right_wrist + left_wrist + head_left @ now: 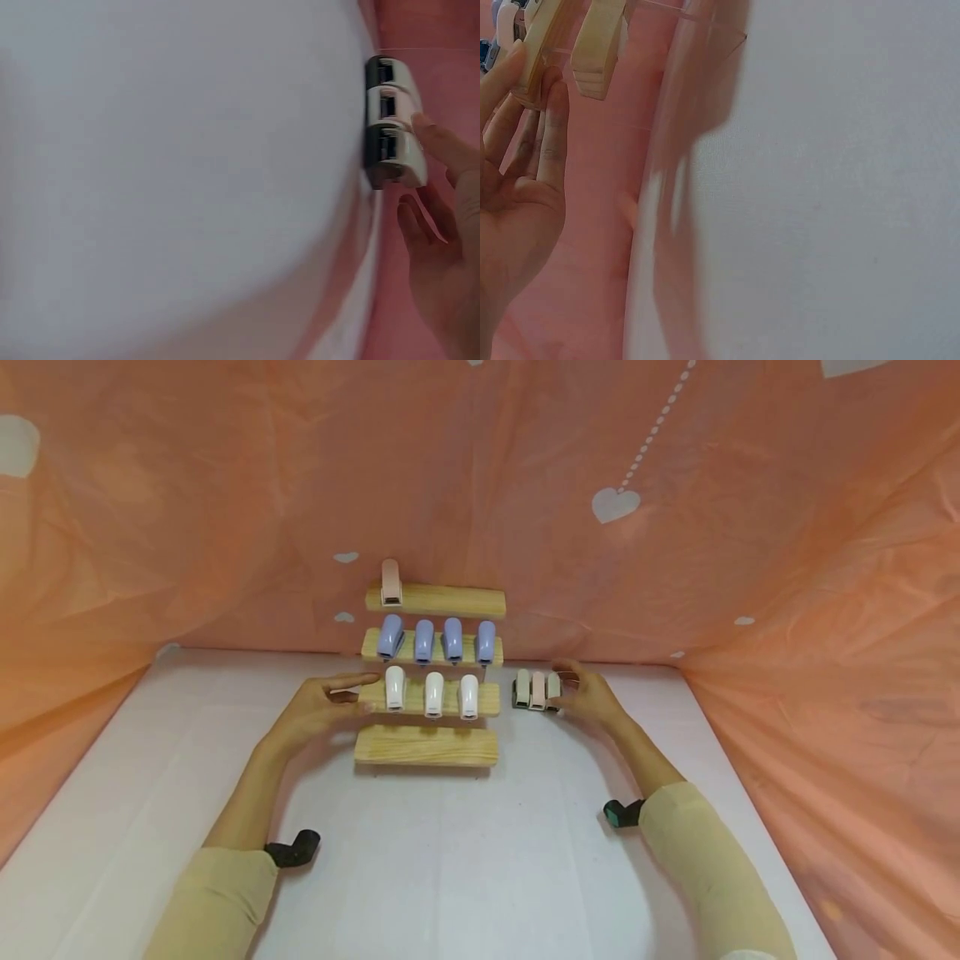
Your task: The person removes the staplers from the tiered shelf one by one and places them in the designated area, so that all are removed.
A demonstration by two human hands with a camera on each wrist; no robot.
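Note:
At the left end of a wooden shelf board [488, 700], my left hand [318, 706] pinches the wood. In the left wrist view its thumb and fingers lie on opposite faces of that board [546, 45]. Three white mini staplers [433, 695] stand on it. My right hand [592, 697] is beside a short row of mini staplers right of the shelves: a greenish one [522, 687], a pink one [537, 689] and another greenish one [553, 685]. In the right wrist view, its thumb tip touches the nearest stapler [409, 154], with the other fingers loosely bent beside it.
A bare front board [426, 747] is the lowest tier. Behind the white staplers, several purple mini staplers [423, 642] line another board. A pink stapler [391, 581] sits at the left of the back board [453, 600]. Orange cloth [480, 485] hangs behind the white table [480, 860].

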